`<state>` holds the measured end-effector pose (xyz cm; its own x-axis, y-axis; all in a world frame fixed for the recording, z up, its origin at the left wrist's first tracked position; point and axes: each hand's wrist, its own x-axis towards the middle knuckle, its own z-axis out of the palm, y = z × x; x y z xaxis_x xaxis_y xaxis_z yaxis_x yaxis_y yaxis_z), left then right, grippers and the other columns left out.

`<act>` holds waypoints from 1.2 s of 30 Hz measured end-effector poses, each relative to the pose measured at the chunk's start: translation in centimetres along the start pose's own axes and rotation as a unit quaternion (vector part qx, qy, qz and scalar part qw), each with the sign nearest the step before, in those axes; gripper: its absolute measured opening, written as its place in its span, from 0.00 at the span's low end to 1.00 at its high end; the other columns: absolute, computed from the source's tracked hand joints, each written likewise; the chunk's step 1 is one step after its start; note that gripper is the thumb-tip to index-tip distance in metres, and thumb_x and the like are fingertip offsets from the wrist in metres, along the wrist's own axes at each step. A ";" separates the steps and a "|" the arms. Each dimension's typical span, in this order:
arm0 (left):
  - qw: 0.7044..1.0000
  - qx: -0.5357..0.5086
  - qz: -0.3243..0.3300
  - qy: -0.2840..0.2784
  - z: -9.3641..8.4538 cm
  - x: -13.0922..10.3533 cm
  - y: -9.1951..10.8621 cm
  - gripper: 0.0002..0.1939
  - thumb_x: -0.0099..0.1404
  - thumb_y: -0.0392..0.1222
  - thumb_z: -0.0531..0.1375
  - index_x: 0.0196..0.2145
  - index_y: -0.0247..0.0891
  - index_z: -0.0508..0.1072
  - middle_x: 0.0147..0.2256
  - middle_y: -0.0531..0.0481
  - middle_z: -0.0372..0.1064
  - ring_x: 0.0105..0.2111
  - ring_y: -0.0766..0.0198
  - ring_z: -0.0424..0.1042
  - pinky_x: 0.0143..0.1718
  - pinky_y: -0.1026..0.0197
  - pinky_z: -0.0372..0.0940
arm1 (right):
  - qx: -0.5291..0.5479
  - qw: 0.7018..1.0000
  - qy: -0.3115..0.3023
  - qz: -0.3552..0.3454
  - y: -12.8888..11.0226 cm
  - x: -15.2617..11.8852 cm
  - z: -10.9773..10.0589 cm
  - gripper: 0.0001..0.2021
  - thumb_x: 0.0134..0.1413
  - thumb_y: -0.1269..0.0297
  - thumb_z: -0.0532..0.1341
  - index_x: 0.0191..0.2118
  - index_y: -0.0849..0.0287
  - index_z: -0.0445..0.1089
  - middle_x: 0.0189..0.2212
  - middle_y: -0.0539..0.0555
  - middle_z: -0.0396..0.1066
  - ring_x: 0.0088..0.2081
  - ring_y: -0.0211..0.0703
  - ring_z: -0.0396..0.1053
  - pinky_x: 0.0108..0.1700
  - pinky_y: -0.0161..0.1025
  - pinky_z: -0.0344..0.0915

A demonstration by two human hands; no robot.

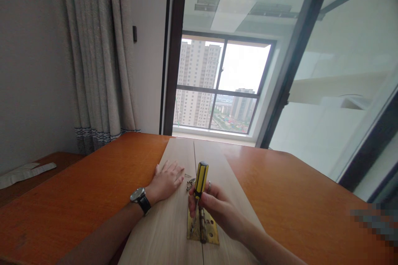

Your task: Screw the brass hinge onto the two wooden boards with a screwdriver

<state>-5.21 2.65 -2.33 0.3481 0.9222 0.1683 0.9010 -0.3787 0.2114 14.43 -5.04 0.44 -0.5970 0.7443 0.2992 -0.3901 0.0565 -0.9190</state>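
My right hand (217, 205) is closed around a screwdriver (202, 176) with a yellow and black handle. The screwdriver stands nearly upright, its thin shaft pointing down at the left leaf of a brass hinge (212, 232). Whether the tip sits in a screw is too small to tell. Beneath the hinge are two pale wooden boards (168, 223) side by side, with the hinge's knuckle along their seam. Flat on the left board rests my left hand (166, 180), fingers stretched out and holding nothing. Several loose screws (190, 183) lie between my two hands.
An orange-brown wooden table (273, 190) carries the boards. A grey curtain (96, 49) hangs at the far left, above a pale strip (27, 172) on a lower surface. Beyond the table's far edge are a dark-framed glass door (298, 49) and a window (217, 87).
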 end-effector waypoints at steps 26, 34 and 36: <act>1.000 -0.005 -0.004 -0.005 0.0 0.1 0.0 0.25 0.72 0.52 0.43 0.63 0.45 0.60 0.67 0.45 0.50 0.66 0.42 0.46 0.61 0.27 0.43 | -0.012 1.000 0.002 0.014 -0.1 0.1 0.2 0.19 0.56 0.55 0.67 0.46 0.62 0.67 0.29 0.52 0.74 0.29 0.37 0.72 0.32 0.32 0.66; 1.000 -0.005 -0.002 0.003 0.2 0.1 -0.1 0.26 0.72 0.52 0.43 0.63 0.47 0.60 0.67 0.46 0.49 0.66 0.43 0.46 0.62 0.30 0.43 | -0.001 1.000 0.001 0.016 0.0 0.2 0.3 0.22 0.53 0.53 0.68 0.43 0.61 0.60 0.29 0.55 0.76 0.27 0.41 0.75 0.29 0.34 0.68; 1.000 -0.007 -0.003 0.004 0.1 0.0 0.0 0.26 0.72 0.52 0.43 0.64 0.46 0.59 0.67 0.46 0.49 0.67 0.43 0.46 0.62 0.30 0.44 | -0.001 1.000 0.002 0.018 -0.1 0.2 0.4 0.21 0.52 0.54 0.69 0.43 0.61 0.61 0.30 0.55 0.76 0.28 0.41 0.75 0.29 0.35 0.69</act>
<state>-5.20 2.71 -2.48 0.3403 0.9241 0.1741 0.8997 -0.3738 0.2256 14.06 -5.19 0.70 -0.6078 0.7489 0.2642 -0.3662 0.0309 -0.9300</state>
